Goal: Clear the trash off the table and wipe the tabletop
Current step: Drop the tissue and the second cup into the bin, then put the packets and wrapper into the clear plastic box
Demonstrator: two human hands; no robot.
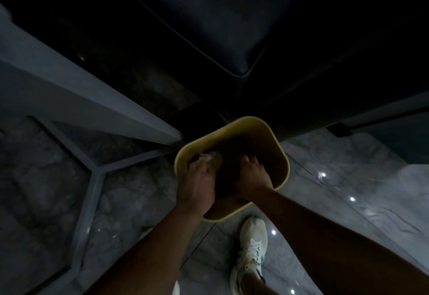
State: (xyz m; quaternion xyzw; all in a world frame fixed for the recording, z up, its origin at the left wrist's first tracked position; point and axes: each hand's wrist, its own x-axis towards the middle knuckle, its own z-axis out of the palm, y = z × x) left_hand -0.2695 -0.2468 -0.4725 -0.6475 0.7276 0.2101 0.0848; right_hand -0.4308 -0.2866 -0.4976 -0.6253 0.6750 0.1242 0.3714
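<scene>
A yellow waste bin (282,153) with a rounded square rim stands on the floor below me, in dim light. Both my hands reach down into its mouth. My left hand (197,185) is over the bin's left side, its fingers closed around a pale crumpled tissue (205,156) just inside the rim. My right hand (251,176) is inside the bin on the right, fingers curled downward; what it holds, if anything, is hidden in the dark interior. The bin's bottom is too dark to make out.
A grey table edge (76,90) and its frame (92,178) run along the left. A dark cushioned sofa corner (241,67) looms just behind the bin. The floor is glossy grey marble (359,190). My white sneaker (251,246) stands right in front of the bin.
</scene>
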